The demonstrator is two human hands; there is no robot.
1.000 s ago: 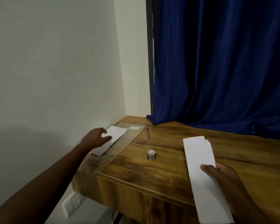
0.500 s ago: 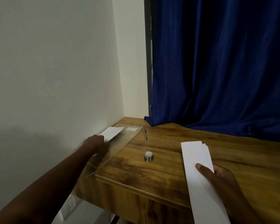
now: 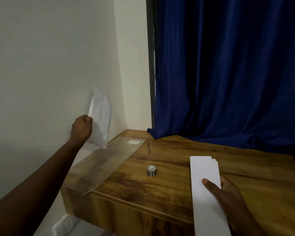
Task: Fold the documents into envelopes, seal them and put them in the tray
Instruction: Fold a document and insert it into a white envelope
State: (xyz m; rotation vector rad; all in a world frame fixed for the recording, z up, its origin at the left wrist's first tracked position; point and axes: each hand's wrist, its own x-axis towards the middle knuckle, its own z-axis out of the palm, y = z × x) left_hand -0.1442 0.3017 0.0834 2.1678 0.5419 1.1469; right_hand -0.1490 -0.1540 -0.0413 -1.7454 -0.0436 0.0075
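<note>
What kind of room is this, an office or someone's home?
Probably a home room or small office corner: a wooden desk stands against a plain white wall, beside a dark blue curtain, with a pen on it.

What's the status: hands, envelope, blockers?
Left hand grips envelope, lifted above clear tray. Right hand holds folded documents. Nothing blocking.

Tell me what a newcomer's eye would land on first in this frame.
Probably the deep blue curtain filling the upper right, hanging down to the back of the wooden table. Next, the blurred white envelope that the left hand grips, raised in front of the pale wall above the clear plastic tray. At lower right, the right hand holds a long folded stack of white papers.
</note>
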